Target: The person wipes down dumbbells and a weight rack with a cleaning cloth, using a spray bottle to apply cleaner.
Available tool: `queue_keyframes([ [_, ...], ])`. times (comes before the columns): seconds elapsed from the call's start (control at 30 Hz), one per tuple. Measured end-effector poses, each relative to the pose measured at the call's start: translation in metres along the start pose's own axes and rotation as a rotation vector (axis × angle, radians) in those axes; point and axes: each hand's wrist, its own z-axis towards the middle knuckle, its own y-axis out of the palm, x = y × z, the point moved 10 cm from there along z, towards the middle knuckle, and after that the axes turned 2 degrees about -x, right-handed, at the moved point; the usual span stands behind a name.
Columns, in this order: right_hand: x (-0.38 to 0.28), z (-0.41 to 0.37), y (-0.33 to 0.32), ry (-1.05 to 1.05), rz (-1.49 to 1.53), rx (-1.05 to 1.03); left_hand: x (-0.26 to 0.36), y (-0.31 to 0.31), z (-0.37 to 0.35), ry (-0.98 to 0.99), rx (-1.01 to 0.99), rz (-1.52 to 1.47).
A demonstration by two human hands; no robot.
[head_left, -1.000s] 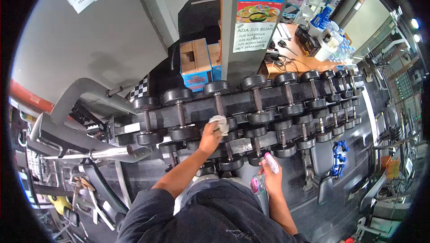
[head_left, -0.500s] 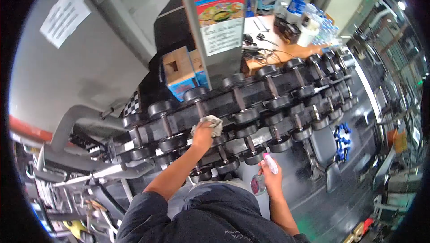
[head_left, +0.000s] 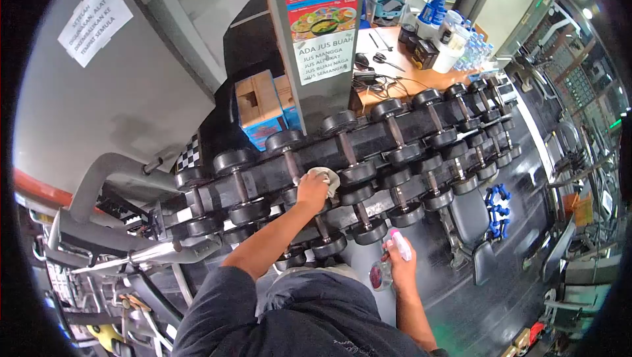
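Note:
My left hand (head_left: 312, 192) is closed on a pale, crumpled cloth (head_left: 331, 182). It presses the cloth at the near end of a dumbbell (head_left: 290, 165) in the upper row of a black two-tier rack, and covers part of that near head. In my right hand (head_left: 400, 258), held low beyond the rack's near edge, is a clear spray bottle (head_left: 378, 276) with a white and pink nozzle. Another upper-row dumbbell (head_left: 347, 148) lies just right of the cloth. The lower row (head_left: 362, 215) sits nearer my body.
Behind the rack stand a pillar with posters (head_left: 322, 34), cardboard boxes (head_left: 259, 103) and a wooden desk (head_left: 428, 79) with bottles and cables. A grey machine frame (head_left: 99, 186) is at left. A bench (head_left: 469, 217) and small blue dumbbells (head_left: 498, 212) are at right.
My left hand and the cloth have shifted slightly right along the rack. My right hand still holds the bottle in nearly the same place. The camera view has shifted a little.

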Motion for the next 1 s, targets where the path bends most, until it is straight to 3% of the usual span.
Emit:
queue_keyframes([
  [0.1,0.004,-0.001,-0.005,0.015,-0.026,0.025,-0.036,-0.052,-0.022,-0.18,-0.066,0.019],
  [0.17,0.003,-0.002,-0.006,0.002,-0.007,0.037,-0.096,-0.032,-0.018,-0.35,0.066,0.023],
  [0.2,0.002,-0.002,-0.006,-0.006,-0.001,0.038,-0.097,-0.066,-0.024,-0.326,0.233,-0.016],
  [0.3,0.0,0.004,0.003,-0.024,-0.007,0.004,-0.136,-0.053,-0.004,-0.181,0.423,-0.176],
  [0.4,-0.01,0.006,0.016,-0.053,-0.046,-0.048,-0.168,0.018,0.0,-0.327,0.408,-0.405],
  [0.5,-0.017,0.004,0.023,-0.044,-0.071,-0.049,-0.155,0.031,0.003,-0.134,0.185,-0.319],
  [0.53,-0.013,0.003,0.023,-0.028,-0.051,-0.027,-0.149,0.042,0.004,-0.147,-0.04,-0.278],
  [0.63,0.002,0.003,0.025,0.015,0.075,-0.02,-0.129,0.028,0.006,0.051,-0.196,-0.31],
  [0.67,0.003,0.003,0.028,0.01,0.049,-0.03,-0.144,0.049,0.017,0.005,-0.236,-0.337],
  [0.77,-0.003,0.005,0.03,-0.009,-0.028,-0.05,-0.155,-0.012,0.023,-0.085,0.301,-0.426],
  [0.8,-0.006,0.004,0.033,-0.017,-0.041,-0.055,-0.153,-0.027,0.017,-0.185,0.38,-0.318],
  [0.93,-0.018,-0.002,0.045,-0.023,-0.075,-0.067,-0.131,0.001,-0.004,-0.159,0.383,-0.287],
  [1.0,-0.02,0.0,0.05,-0.031,-0.065,-0.069,-0.141,0.022,0.002,-0.21,0.159,-0.327],
])
